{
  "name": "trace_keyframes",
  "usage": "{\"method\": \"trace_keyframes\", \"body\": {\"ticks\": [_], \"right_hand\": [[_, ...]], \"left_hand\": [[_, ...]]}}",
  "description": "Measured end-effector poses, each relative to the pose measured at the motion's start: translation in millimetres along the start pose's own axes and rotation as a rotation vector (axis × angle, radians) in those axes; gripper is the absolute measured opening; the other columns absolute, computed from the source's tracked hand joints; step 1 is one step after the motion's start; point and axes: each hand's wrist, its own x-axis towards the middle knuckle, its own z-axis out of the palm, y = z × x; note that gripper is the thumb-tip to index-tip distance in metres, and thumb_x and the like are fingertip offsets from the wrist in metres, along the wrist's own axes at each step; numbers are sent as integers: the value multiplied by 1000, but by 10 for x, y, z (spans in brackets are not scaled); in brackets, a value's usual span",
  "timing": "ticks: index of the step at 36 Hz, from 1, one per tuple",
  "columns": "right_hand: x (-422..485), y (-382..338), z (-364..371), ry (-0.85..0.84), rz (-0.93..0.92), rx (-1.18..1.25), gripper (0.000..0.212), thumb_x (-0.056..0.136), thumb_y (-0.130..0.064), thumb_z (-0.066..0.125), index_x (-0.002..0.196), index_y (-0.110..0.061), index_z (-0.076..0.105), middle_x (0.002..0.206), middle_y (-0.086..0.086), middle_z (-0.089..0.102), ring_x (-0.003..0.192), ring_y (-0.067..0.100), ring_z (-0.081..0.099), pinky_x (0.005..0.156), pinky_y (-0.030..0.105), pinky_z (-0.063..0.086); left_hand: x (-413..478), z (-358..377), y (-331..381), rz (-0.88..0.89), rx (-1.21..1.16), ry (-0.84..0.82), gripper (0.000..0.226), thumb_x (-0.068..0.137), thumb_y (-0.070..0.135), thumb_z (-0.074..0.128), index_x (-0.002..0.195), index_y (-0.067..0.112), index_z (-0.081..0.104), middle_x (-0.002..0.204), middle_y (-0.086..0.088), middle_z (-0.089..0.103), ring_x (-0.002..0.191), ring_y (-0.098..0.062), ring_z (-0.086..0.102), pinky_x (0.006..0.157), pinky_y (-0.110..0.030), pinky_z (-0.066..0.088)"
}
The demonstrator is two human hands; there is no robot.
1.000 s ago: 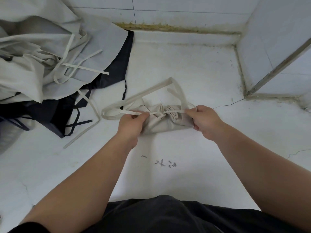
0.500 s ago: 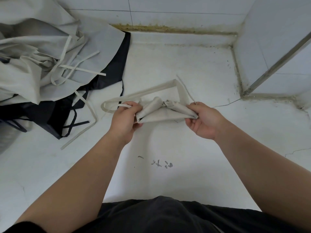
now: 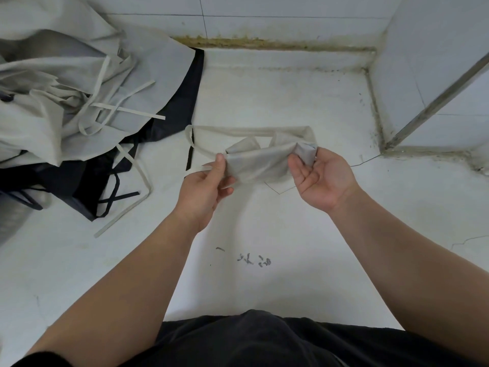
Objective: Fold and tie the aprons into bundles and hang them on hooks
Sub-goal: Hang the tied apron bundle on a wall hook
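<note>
White tiled wall (image 3: 291,11), stained white floor (image 3: 291,102)

You have two hands in view, a left hand (image 3: 203,192) and a right hand (image 3: 321,178). Between them is one bundle (image 3: 259,165), and each hand grips one end of it. One pale loop (image 3: 238,132) of strap runs out from the bundle on its far side. Left of the bundle lies one pile (image 3: 66,102) of aprons. Most of it is pale cloth, too overlapped for you to count the pale aprons. At least one dark apron (image 3: 182,102) shows beneath; you cannot tell whether there are more. Two dark straps (image 3: 113,192) cross at the pile's near edge. On your side of the bundle, one cluster of marks (image 3: 254,260) shows on the floor (image 3: 291,102).
</note>
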Motion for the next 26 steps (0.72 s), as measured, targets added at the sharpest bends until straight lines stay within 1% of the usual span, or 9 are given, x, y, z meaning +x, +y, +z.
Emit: {"method": "trace_keyframes", "body": {"ticks": [2, 5, 7, 9, 11, 15, 18, 23, 26], "right_hand": [[-11, -15, -30, -15, 13, 36, 33, 97, -24, 46, 107, 5, 59, 83, 17, 71, 81, 25, 70, 65, 34, 60], [-55, -17, -37, -33, 14, -15, 28, 93, -20, 47, 102, 3, 59, 79, 15, 70, 82, 22, 68, 67, 30, 60], [-41, 11, -20, -8, 5, -229, 14, 93, -14, 51, 92, -4, 60, 69, 6, 68, 64, 13, 65, 55, 21, 56], [-19, 34, -15, 51, -34, -558, 9, 92, -15, 57, 83, -14, 58, 58, -3, 62, 45, 6, 52, 40, 15, 42], [18, 30, -45, 101, -95, -835, 17, 90, -19, 62, 77, -18, 53, 52, -5, 54, 40, 6, 40, 36, 16, 28], [86, 27, -97, 243, -345, -1135, 39, 81, -21, 72, 59, -17, 39, 54, -2, 35, 43, 11, 29, 38, 19, 21], [115, 79, -92, 298, -459, -1245, 43, 78, -23, 71, 56, -16, 36, 56, -1, 33, 52, 16, 31, 46, 25, 25], [140, 225, -71, 246, -443, -1368, 24, 86, -27, 62, 74, -10, 50, 73, -1, 47, 64, 15, 45, 50, 25, 31], [158, 314, -84, 219, -426, -1365, 37, 79, -37, 71, 100, -9, 58, 90, -3, 60, 83, 15, 57, 65, 26, 44]], "left_hand": [[10, -11, -18, 37, 96, -24, 35, 74, 48, 65, 79, 14, 67, 100, 5, 66, 87, -13, 63, 63, -16, 50], [54, -43, -52, 85, 255, 1, 29, 85, 32, 70, 84, 3, 69, 83, 6, 65, 77, -12, 59, 65, -20, 48], [86, -55, -70, 98, 310, 77, 38, 86, 30, 70, 89, -7, 64, 78, -1, 60, 67, -12, 52, 62, -22, 44], [94, -45, -77, 92, 327, 133, 34, 86, 32, 70, 84, 0, 61, 75, -2, 55, 57, -8, 47, 57, -18, 40], [98, -29, -76, 66, 333, 156, 27, 86, 34, 70, 79, 10, 59, 73, 2, 54, 53, -4, 46, 57, -18, 41], [102, 3, -57, 43, 401, 188, 28, 85, 38, 69, 88, 11, 62, 89, 1, 64, 80, -15, 60, 76, -31, 51], [85, 75, -23, 44, 549, 204, 28, 83, 40, 69, 88, 15, 56, 86, 7, 58, 82, -14, 57, 69, -27, 46], [49, 209, 8, 50, 739, 257, 58, 72, 47, 76, 107, 15, 43, 85, 14, 46, 85, -15, 51, 63, -24, 38], [37, 269, 24, 75, 791, 291, 62, 72, 46, 77, 107, 12, 40, 81, 11, 43, 84, -17, 49, 63, -24, 37]]}}
